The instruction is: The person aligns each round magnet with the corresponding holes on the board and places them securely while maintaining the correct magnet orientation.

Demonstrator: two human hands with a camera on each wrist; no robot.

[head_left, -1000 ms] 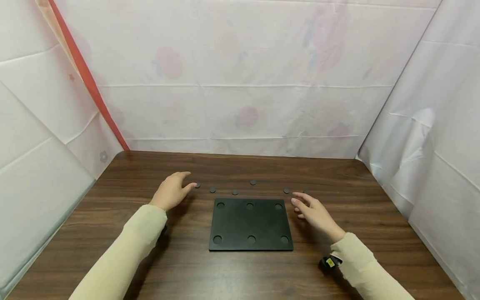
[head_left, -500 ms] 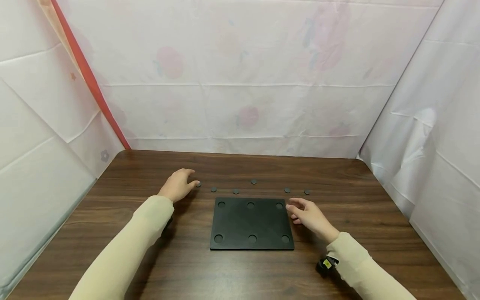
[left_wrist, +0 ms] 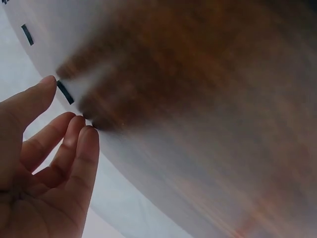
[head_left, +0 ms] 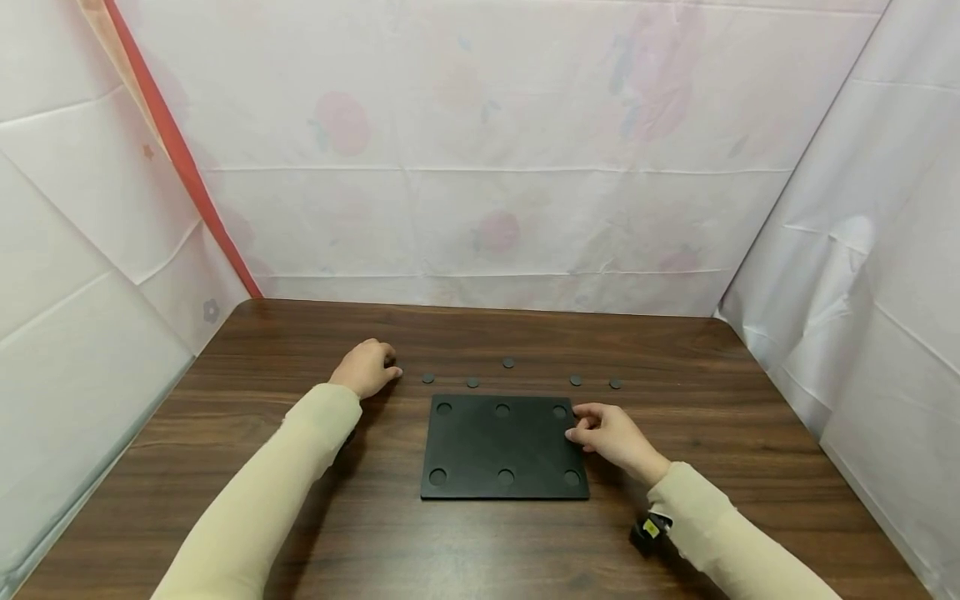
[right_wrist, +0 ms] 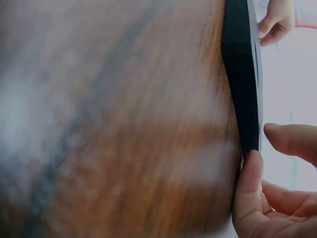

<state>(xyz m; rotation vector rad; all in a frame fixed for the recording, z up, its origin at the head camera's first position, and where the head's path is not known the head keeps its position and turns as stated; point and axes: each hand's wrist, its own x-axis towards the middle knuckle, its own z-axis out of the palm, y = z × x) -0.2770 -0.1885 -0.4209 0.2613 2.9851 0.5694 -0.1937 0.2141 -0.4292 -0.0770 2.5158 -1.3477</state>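
Several small dark discs lie along the table behind a black rectangular plate (head_left: 502,446) with round recesses along its front and back edges. My left hand (head_left: 366,368) reaches down at the row's left end. In the left wrist view, one disc (left_wrist: 65,92) stands in the gap between its thumb and bent fingers. The thumb tip is at the disc's end, and the fingertips look slightly apart from it. My right hand (head_left: 613,435) is at the plate's right edge. In the right wrist view, a finger touches the plate's side, while the thumb hovers just over its top.
Other discs rest on the table: one disc (head_left: 428,378) nearest the left hand, another disc (head_left: 508,363) farther back, and a disc (head_left: 615,384) at the right end. The wooden table (head_left: 480,550) meets a white patterned curtain (head_left: 480,167) at the back.
My left hand has moved slightly right and its fingers have bent down around the leftmost disc. My right hand has moved left and nearer, onto the plate's right edge.
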